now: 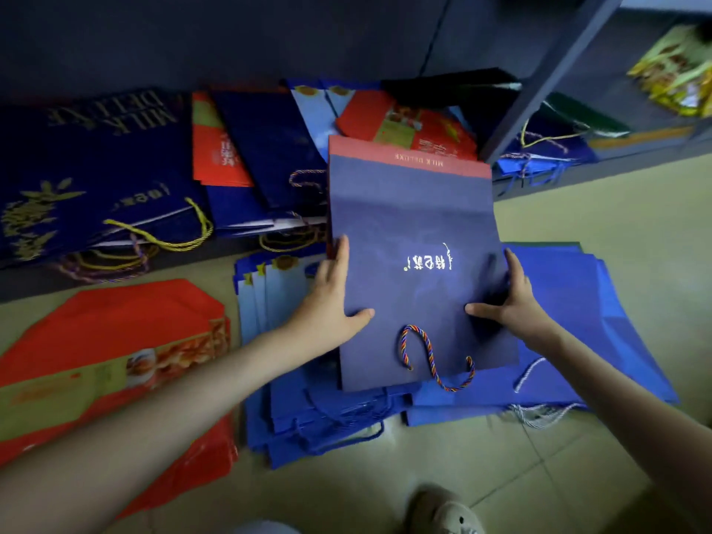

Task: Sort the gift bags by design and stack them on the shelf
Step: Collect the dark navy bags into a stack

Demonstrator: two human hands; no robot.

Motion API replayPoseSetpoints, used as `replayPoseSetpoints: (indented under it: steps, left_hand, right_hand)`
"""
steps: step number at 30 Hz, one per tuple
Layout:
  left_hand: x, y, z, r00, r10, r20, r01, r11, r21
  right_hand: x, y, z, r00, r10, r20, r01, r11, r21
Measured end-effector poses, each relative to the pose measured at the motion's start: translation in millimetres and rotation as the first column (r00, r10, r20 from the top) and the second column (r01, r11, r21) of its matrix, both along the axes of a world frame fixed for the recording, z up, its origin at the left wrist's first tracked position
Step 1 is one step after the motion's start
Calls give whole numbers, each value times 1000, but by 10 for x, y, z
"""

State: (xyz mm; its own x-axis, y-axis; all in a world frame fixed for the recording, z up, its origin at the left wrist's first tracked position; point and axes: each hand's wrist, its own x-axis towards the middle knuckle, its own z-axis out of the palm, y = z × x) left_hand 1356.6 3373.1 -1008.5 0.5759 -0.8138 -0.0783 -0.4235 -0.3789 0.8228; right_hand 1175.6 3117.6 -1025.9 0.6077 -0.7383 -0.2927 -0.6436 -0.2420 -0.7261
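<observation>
The left hand (331,294) at nine o'clock and right hand (510,298) at three are gripping the navy gift bag (416,225) by its edges.

Dim, blue-cast indoor light, back wall (192,40) near black, floor tiles (501,475) palest, shelf (558,71) contents at right edge smeared, wide-angle bowing at corners.
</observation>
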Motion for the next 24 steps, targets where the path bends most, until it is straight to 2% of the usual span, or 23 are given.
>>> replayPoseSetpoints:
  steps: [3,6,9,12,19,24]
  left_hand:
    - [-81,-231,-93,979,-204,-20,204,961,188]
    - [-162,-445,-122,910,-397,-115,413,854,316]
    - [-272,-692,-160,848,-473,-240,530,763,370]
    - [-392,-942,-275,830,-482,-281,557,737,382]
    - [-588,-1258,-623,820,-509,-262,572,701,426]
    - [-649,-1377,-695,811,-544,-214,576,683,448]
  right_hand:
    - [-261,-235,-161,997,-57,-49,58,998,30]
    - [-508,-472,-305,992,-115,-59,120,989,83]
    - [-714,-676,-436,982,-183,-46,187,976,110]
    - [-871,-804,-554,973,-223,-60,227,971,74]
    - [-1162,-946,-793,933,-304,-192,313,950,13]
    - [-1235,-1012,-804,865,-457,-205,472,881,26]
